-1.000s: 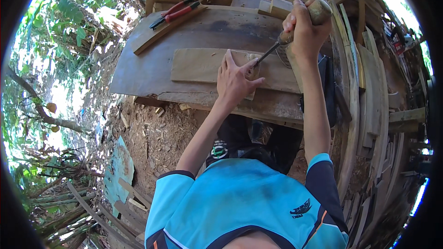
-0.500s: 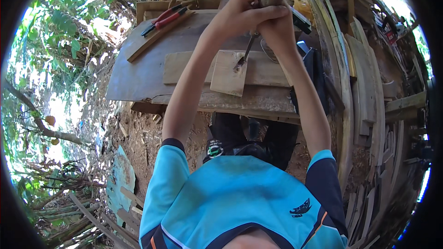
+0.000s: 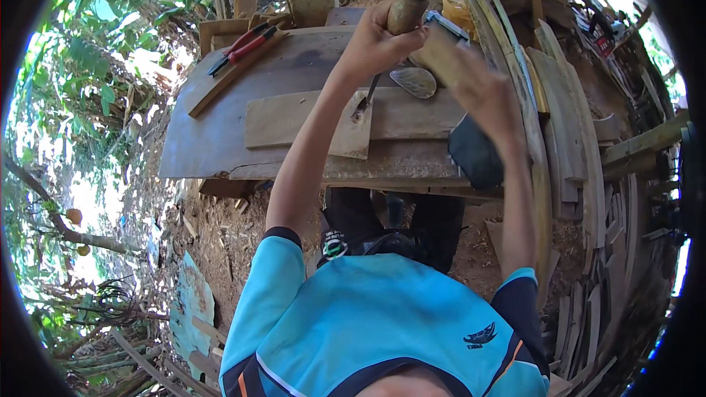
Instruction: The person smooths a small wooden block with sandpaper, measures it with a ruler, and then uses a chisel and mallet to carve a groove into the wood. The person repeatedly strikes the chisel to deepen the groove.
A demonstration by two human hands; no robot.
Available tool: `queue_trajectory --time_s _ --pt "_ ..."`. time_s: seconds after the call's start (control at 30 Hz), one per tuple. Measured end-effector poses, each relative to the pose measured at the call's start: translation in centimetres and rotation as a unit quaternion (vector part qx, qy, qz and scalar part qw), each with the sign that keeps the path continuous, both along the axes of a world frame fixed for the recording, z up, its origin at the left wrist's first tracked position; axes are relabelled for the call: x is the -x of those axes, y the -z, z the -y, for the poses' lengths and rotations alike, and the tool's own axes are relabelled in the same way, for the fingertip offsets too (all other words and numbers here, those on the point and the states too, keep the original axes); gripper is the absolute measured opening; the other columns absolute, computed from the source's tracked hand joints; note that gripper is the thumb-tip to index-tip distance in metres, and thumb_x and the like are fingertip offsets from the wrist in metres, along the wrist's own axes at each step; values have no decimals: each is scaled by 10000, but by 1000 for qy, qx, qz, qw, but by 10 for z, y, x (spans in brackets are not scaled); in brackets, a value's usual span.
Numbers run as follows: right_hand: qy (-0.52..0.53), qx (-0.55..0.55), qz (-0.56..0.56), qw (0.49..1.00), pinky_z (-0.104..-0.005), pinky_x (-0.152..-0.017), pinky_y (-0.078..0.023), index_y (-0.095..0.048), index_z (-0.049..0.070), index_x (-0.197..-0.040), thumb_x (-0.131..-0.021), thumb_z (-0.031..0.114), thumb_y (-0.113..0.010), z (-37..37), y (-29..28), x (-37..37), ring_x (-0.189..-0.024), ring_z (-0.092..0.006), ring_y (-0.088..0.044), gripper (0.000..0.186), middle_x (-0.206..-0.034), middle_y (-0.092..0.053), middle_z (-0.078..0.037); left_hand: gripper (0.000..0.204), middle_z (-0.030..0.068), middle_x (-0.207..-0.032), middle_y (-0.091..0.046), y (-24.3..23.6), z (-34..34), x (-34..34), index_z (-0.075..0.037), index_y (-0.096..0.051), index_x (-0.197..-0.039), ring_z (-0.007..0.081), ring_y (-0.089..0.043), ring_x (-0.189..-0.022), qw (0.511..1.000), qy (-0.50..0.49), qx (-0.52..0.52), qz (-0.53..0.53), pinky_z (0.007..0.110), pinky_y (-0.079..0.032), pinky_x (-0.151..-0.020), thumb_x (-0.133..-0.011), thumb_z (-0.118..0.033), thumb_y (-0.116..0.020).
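My left hand (image 3: 379, 43) is wrapped round the wooden handle of a chisel (image 3: 409, 9). The chisel's thin metal blade slants down to a rough, dark cut in a small pale wood block (image 3: 350, 136). This block lies across a longer plank (image 3: 294, 114) on the workbench. Off to the right of the chisel, my right hand (image 3: 478, 81) is smeared by motion, so its fingers and anything in them cannot be made out. Close by it on the bench lies an oval grey, shiny object (image 3: 414, 82).
Red-handled pliers (image 3: 250, 45) rest on a wood strip (image 3: 220, 84) at the bench's (image 3: 195, 143) left. A dark, angular object (image 3: 476, 153) sits at its right end. Long boards (image 3: 566, 117) line the right side. A yellow bag (image 3: 456, 9) is at the back.
My right hand has come off the chisel, where both hands were together, and moved right. My left hand keeps hold of the chisel. The view has shifted slightly.
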State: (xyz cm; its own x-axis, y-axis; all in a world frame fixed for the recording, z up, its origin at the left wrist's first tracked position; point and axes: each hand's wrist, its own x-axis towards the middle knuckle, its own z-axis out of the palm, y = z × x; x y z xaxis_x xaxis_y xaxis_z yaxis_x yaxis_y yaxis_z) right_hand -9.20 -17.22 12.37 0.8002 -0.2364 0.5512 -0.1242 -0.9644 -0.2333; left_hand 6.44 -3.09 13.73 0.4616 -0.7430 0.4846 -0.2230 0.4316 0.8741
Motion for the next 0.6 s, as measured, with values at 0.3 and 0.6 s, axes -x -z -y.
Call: queue_trajectory --time_s 0.3,0.6 --pt "-70 -22 235 969 -246 -551 -472 -406 -9 -1236 -831 182 -532 -54 -140 -40 -662 -132 -562 466 -857 -592 -142 121 -41 -672 -502 5 -7 -5 -55 -517 -783 34 -445 -622 998 -52 31 9 200 -383 -578 -689 -65 -593" --pt "-140 -35 328 934 -273 -666 -492 -482 -42 -1173 -791 170 -552 -71 -147 -44 -814 -192 -606 442 -1024 -587 -165 169 -35 -668 -501 10 -2 -6 -45 -541 -823 42 -451 -623 998 -60 15 10 205 -389 -572 -662 -60 -590"
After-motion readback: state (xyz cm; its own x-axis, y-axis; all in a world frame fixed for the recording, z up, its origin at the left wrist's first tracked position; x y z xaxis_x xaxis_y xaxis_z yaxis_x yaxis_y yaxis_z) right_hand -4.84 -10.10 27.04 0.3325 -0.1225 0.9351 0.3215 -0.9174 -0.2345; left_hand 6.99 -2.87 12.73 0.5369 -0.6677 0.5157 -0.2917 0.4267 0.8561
